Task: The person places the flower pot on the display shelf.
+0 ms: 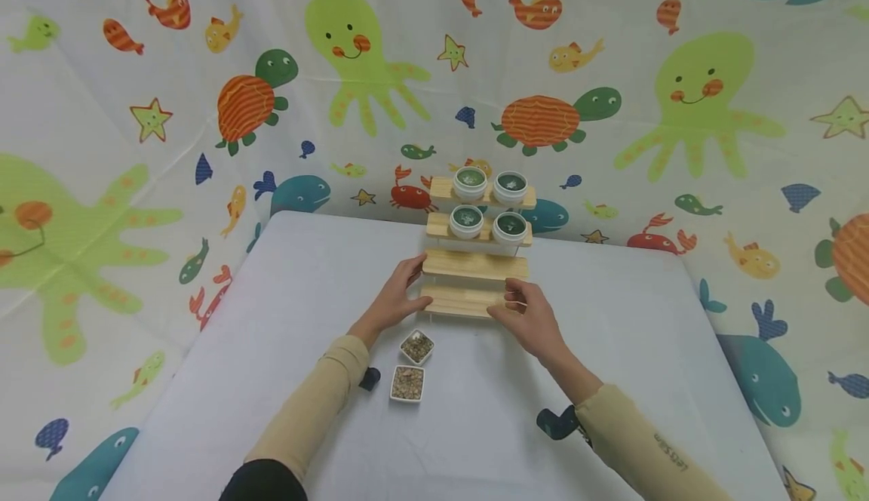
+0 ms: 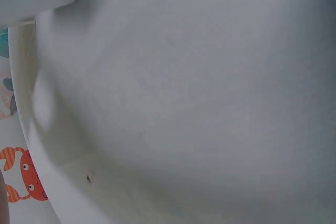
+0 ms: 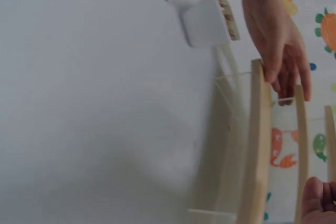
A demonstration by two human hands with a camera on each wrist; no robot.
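Observation:
A tiered wooden shelf rack (image 1: 475, 263) with clear side supports stands before me. My left hand (image 1: 400, 293) grips its left end, thumb on the lowest board and fingers by the board above; the right wrist view shows this left hand (image 3: 281, 40) from the side. At the right end, my right hand (image 1: 529, 316) holds the rack with thumb and curled fingers near the lowest boards. Only part of the right hand (image 3: 317, 203) shows in its own wrist view. Several white round cups with green tops, including a front cup (image 1: 466, 222), occupy the upper two boards.
Two small white square dishes are close in front of the rack: one dish (image 1: 417, 347) turned cornerwise, the other (image 1: 407, 384) nearer me, both containing brownish bits. White cloth (image 1: 326, 275) covers the table. Behind hangs a sea-animal curtain (image 1: 434, 93). Dark wrist devices sit by both forearms.

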